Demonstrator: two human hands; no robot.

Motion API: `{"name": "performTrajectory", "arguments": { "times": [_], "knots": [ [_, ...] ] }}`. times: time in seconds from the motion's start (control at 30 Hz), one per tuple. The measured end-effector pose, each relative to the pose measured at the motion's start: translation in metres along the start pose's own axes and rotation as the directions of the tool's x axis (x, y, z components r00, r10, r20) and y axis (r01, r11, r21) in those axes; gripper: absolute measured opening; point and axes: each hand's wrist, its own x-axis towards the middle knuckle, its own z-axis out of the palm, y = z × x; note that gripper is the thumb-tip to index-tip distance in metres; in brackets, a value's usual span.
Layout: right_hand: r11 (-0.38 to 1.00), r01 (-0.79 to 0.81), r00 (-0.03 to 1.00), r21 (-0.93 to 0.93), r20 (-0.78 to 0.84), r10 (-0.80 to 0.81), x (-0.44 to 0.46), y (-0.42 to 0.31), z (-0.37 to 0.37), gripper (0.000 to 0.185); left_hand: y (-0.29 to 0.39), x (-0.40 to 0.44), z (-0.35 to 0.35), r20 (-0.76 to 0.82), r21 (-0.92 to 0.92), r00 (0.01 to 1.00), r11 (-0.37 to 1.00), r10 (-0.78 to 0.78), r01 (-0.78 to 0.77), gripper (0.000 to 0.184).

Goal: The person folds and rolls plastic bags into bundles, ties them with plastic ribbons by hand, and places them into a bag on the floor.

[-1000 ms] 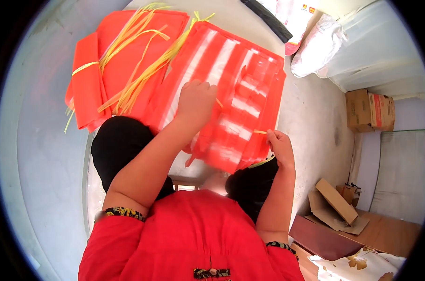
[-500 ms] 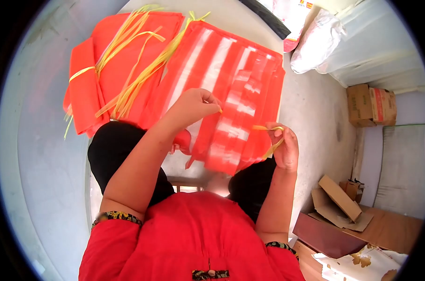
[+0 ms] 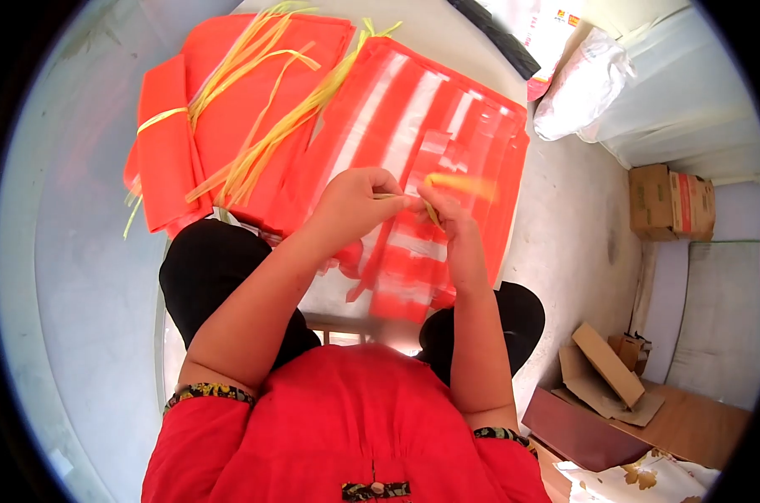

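Note:
My left hand pinches the end of a yellow strip above the red and clear striped plastic sheets. Close beside it, fingertips nearly touching, my right hand grips the same kind of yellow strip, whose loose end is blurred by motion. Under both hands lies a narrow folded bundle of the striped plastic. To the left, a rolled red bundle with a yellow tie rests on flat red sheets. Loose yellow strips lie across the red sheets.
The pile sits on a pale table, with a black object at its far edge. White bags stand beyond it. A cardboard box is at the right, and flattened cardboard lies on a brown surface at the lower right.
My right hand has moved left and up with the yellow strip to meet my left hand over the bundle. My left hand has shifted slightly right.

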Motion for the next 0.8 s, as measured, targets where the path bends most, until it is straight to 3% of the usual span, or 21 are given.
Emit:
{"name": "performTrajectory", "arguments": {
  "times": [0.07,0.1,0.2,0.33,0.43,0.53,0.6,0.73,0.8],
  "knots": [
    [0.974,0.055,0.998,-0.219,0.016,-0.053,0.003,0.001,0.008,0.037,0.001,-0.003,-0.003,0.012,-0.014,1.0,1.0,0.015,-0.015,0.019],
    [0.9,0.114,0.993,-0.421,0.008,-0.122,0.005,0.0,0.018,0.029,-0.002,-0.004,-0.004,0.019,-0.033,0.999,0.999,0.028,-0.027,0.019],
    [0.724,0.171,0.985,-0.668,0.109,-0.132,0.009,-0.004,0.026,0.02,-0.009,-0.002,-0.003,0.061,-0.148,0.993,0.985,0.1,-0.09,0.017],
    [0.762,0.226,0.966,-0.607,0.037,-0.256,0.012,0.005,0.031,0.014,-0.002,-0.008,-0.003,-0.021,-0.174,0.978,0.963,0.206,-0.206,0.02],
    [0.831,0.16,0.978,-0.533,-0.026,-0.205,0.009,0.005,0.031,0.014,-0.017,-0.001,0.009,-0.003,0.041,0.943,0.942,0.333,-0.333,0.018],
    [0.903,0.067,0.986,-0.424,-0.109,-0.124,0.004,0.0,0.031,0.016,-0.021,0.004,0.012,0.009,0.367,0.943,0.876,0.333,-0.313,0.013],
    [0.952,0.007,0.979,-0.306,-0.192,-0.069,0.001,0.004,0.029,0.018,-0.023,0.006,0.017,-0.02,0.252,0.952,0.923,0.304,-0.289,0.011],
    [0.688,0.206,0.942,-0.696,-0.049,-0.331,-0.007,0.013,0.01,0.027,-0.02,0.007,0.024,0.011,0.231,0.968,0.941,0.252,-0.248,0.012],
    [0.466,0.336,0.866,-0.818,0.073,-0.495,-0.007,0.01,0.007,0.029,-0.02,0.008,0.026,0.064,0.34,0.937,0.876,0.342,-0.343,0.012]
  ]
}}
